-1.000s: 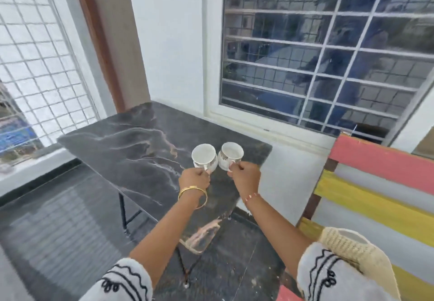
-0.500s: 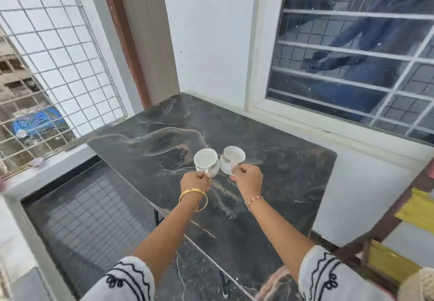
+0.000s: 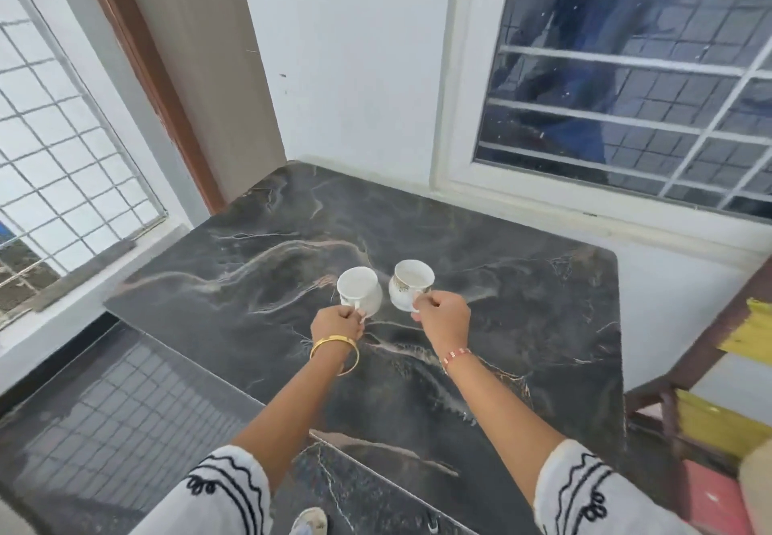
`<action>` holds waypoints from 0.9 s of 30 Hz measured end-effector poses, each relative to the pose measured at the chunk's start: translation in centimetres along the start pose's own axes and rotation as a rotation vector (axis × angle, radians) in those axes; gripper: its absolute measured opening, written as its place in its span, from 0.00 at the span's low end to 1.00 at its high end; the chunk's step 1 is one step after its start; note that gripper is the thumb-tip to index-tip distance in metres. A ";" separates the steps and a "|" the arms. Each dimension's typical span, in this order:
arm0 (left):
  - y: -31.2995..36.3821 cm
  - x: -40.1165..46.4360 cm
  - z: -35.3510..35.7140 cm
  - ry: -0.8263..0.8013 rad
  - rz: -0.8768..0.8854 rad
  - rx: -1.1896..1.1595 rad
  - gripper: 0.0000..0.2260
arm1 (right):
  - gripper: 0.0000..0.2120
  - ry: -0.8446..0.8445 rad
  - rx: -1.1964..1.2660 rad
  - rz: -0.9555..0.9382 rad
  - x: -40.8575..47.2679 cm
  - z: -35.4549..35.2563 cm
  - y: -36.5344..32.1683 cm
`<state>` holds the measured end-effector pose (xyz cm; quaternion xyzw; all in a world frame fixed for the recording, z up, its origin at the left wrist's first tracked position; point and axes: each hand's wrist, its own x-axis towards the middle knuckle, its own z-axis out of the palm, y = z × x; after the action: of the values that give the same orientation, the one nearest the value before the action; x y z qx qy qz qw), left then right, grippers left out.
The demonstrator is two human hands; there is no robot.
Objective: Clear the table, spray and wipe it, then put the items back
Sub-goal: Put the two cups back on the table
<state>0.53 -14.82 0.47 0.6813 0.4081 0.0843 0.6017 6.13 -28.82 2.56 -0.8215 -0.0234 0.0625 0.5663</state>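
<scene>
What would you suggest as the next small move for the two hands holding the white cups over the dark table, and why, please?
Probably lower both cups onto the table. The left hand grips the plain white ceramic cup by its handle, the right hand the patterned white ceramic cup, both over the middle of the bare dark marble-patterned table, apparently just above it.

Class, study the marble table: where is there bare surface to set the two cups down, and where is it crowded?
The marble table is bare nearly everywhere: left toward the grille, back by the window sill, right toward the bench. Only the centre is taken, where the left hand and right hand hold the left cup and right cup.
</scene>
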 end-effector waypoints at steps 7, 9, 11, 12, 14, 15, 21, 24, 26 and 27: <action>0.8 7.9 -5.1 -0.158 0.064 0.191 0.16 | 0.13 0.188 -0.034 0.141 1.0 6.4 -0.2; 1.6 9.6 -6.2 -0.204 0.104 0.277 0.15 | 0.14 0.220 -0.063 0.172 1.0 7.2 -0.3; 1.9 11.7 -7.2 -0.234 0.144 0.338 0.11 | 0.13 0.283 -0.083 0.202 1.2 8.0 -0.4; 1.8 12.6 -7.6 -0.249 0.144 0.361 0.10 | 0.13 0.320 -0.079 0.218 1.2 8.3 -0.4; 1.5 14.2 -8.0 -0.239 0.163 0.354 0.09 | 0.13 0.374 -0.086 0.240 1.2 8.6 -0.2; 1.3 14.9 -8.2 -0.238 0.167 0.348 0.09 | 0.13 0.394 -0.096 0.256 1.2 8.6 -0.1; 0.8 16.4 -9.6 -0.251 0.213 0.463 0.10 | 0.12 0.480 -0.122 0.329 1.0 8.8 0.0; 0.8 16.5 -10.0 -0.255 0.240 0.492 0.11 | 0.12 0.487 -0.154 0.351 1.5 9.5 0.2; 0.8 16.6 -10.3 -0.259 0.232 0.469 0.11 | 0.12 0.516 -0.152 0.371 1.7 9.9 0.4; 0.8 16.7 -10.4 -0.259 0.236 0.470 0.11 | 0.11 0.531 -0.151 0.384 1.8 10.0 0.4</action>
<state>5.49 4.07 -2.42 0.8498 0.2542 -0.0310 0.4608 6.61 -19.53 -1.47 -0.8382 0.2755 -0.0503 0.4679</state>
